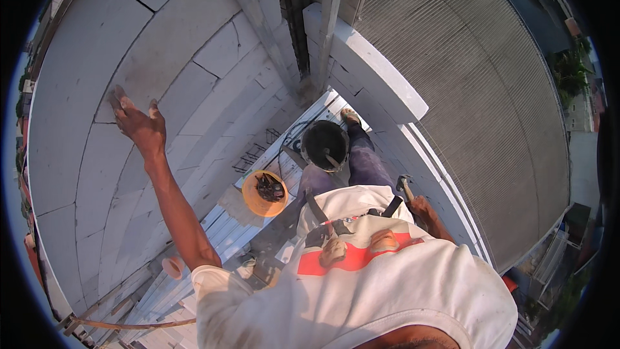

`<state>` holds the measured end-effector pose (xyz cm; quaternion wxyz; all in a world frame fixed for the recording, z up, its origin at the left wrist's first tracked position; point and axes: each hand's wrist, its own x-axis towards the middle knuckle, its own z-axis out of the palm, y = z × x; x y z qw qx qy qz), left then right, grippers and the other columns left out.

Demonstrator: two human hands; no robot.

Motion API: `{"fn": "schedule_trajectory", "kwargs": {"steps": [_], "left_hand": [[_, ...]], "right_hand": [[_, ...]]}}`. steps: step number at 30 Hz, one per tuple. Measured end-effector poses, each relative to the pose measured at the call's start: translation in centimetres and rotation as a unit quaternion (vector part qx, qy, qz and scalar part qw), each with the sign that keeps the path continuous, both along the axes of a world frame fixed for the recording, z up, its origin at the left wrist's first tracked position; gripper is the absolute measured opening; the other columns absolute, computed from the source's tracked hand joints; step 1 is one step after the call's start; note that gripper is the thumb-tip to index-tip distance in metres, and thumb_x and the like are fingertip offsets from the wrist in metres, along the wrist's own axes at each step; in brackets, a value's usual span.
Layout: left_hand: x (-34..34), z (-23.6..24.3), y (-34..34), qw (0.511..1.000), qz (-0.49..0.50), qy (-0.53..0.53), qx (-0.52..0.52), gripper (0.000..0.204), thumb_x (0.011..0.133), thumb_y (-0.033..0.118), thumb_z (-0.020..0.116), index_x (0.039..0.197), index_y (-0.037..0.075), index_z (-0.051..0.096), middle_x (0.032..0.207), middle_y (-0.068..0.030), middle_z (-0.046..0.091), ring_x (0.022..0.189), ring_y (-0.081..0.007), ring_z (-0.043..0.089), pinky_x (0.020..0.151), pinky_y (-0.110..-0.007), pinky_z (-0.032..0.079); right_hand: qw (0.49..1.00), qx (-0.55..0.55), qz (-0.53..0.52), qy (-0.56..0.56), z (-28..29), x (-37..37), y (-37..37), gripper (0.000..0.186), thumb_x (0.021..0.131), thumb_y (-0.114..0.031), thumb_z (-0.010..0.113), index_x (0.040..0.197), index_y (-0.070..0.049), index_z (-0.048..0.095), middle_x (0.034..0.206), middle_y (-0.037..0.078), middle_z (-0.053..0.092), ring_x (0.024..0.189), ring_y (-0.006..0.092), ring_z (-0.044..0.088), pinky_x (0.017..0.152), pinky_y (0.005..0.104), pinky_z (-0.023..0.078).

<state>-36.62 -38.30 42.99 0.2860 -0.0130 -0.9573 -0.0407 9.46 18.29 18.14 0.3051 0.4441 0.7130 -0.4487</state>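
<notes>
My left hand [141, 128] reaches out to the wall of large pale blocks [174, 45], its fingers stretched and the thumb apart. The fingertips lie at or very near the wall face, by a joint between blocks; firm contact is hard to make out. Low at my right side, my right hand [426, 212] is closed around a hammer [405, 187], its head pointing up and away from me. A black bucket [309, 144] with a handle-like piece inside stands between my legs and the wall. Left of it sits an orange bucket [253, 205] holding dark tools or scraps.
I stand on pale planks [223, 227]. A low block wall [381, 74] runs along my right, with a corrugated roof [465, 84] beyond it. Upright posts [255, 16] rise at the far corner. Dark cable and bent wire lie near the buckets; a pinkish container [173, 267] is behind left.
</notes>
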Motion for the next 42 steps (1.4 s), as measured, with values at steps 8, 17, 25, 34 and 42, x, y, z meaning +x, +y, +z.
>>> {"fn": "schedule_trajectory", "kwargs": {"steps": [8, 17, 25, 34, 42], "left_hand": [[-0.3, -0.4, 1.3, 0.998, 0.006, -0.043, 0.034, 0.094, 0.091, 0.015, 0.079, 0.165, 0.008, 0.023, 0.172, -0.0271, 0.008, 0.156, -0.0469, 0.022, 0.126, -0.055, 0.028], [-0.4, -0.1, 0.6, 0.997, 0.036, -0.063, -0.005, 0.096, 0.090, 0.018, 0.081, 0.165, 0.009, 0.022, 0.168, -0.0345, 0.008, 0.153, -0.0523, 0.026, 0.122, -0.063, 0.032], [-0.2, 2.0, 3.9, 0.984, 0.108, -0.141, 0.006, 0.091, 0.091, 0.016, 0.079, 0.161, 0.001, 0.024, 0.166, -0.0352, 0.013, 0.149, -0.0520, 0.033, 0.120, -0.062, 0.038], [5.1, -6.9, 11.9, 0.971, -0.071, -0.200, 0.108, 0.094, 0.091, 0.011, 0.077, 0.159, -0.008, 0.014, 0.162, -0.0372, 0.017, 0.154, -0.0501, 0.018, 0.124, -0.058, 0.031], [23.5, -19.3, 29.8, 0.707, -0.284, -0.644, 0.065, 0.094, 0.083, 0.028, 0.083, 0.156, -0.008, 0.035, 0.159, -0.0331, 0.039, 0.150, -0.0415, 0.037, 0.125, -0.044, 0.031]], "right_hand": [[0.999, 0.010, -0.026, -0.029, 3.5, 5.1, -2.7, 0.027, 0.089, -0.026, 0.076, 0.079, -0.002, 0.068, 0.061, 0.010, 0.062, 0.051, 0.0193, 0.061, 0.049, 0.0393, 0.047], [0.996, -0.006, -0.067, -0.059, 5.6, 10.0, -4.7, 0.025, 0.090, -0.025, 0.075, 0.080, -0.002, 0.071, 0.061, 0.011, 0.063, 0.052, 0.0177, 0.062, 0.049, 0.0381, 0.046], [0.993, -0.010, -0.103, -0.049, 2.0, 16.8, -5.2, 0.025, 0.090, -0.024, 0.075, 0.081, -0.001, 0.073, 0.061, 0.011, 0.064, 0.053, 0.0162, 0.062, 0.050, 0.0370, 0.046], [1.000, 0.015, 0.004, 0.013, -7.0, 26.2, -7.0, 0.026, 0.089, -0.026, 0.074, 0.084, 0.000, 0.075, 0.067, 0.016, 0.068, 0.060, 0.0177, 0.067, 0.053, 0.0382, 0.048], [0.990, -0.024, -0.134, -0.023, -7.1, 28.6, -8.1, 0.035, 0.085, -0.030, 0.077, 0.087, 0.004, 0.075, 0.075, 0.021, 0.070, 0.069, 0.0248, 0.070, 0.060, 0.0414, 0.050]]}}
